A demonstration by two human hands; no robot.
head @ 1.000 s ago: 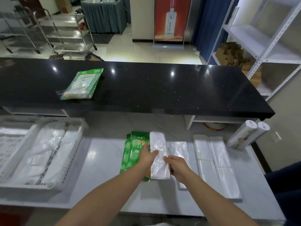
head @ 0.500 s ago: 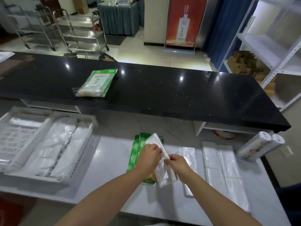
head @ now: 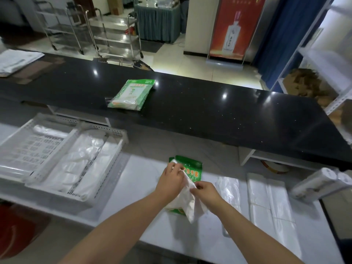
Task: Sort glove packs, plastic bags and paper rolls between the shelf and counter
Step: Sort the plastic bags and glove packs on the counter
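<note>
My left hand (head: 170, 181) and my right hand (head: 204, 191) both grip a white plastic bag (head: 187, 201) above the white lower shelf (head: 141, 180). Under the bag lies a green glove pack (head: 192, 169), partly hidden. A second green glove pack (head: 131, 95) rests on the black counter (head: 228, 111). More flat plastic bags (head: 228, 189) and a larger stack of bags (head: 270, 202) lie to the right on the shelf. Two paper rolls (head: 320, 182) lie at the shelf's right end.
A white slotted basket (head: 112, 164) with plastic bags stands at the left of the shelf. Papers (head: 17, 60) sit at the counter's far left. White racking (head: 327, 60) stands at the right, metal trolleys (head: 114, 35) beyond the counter.
Both hands lifted the white bag off the shelf and carried it left over the green glove pack, tilting and bunching it between them. The view swung to the left.
</note>
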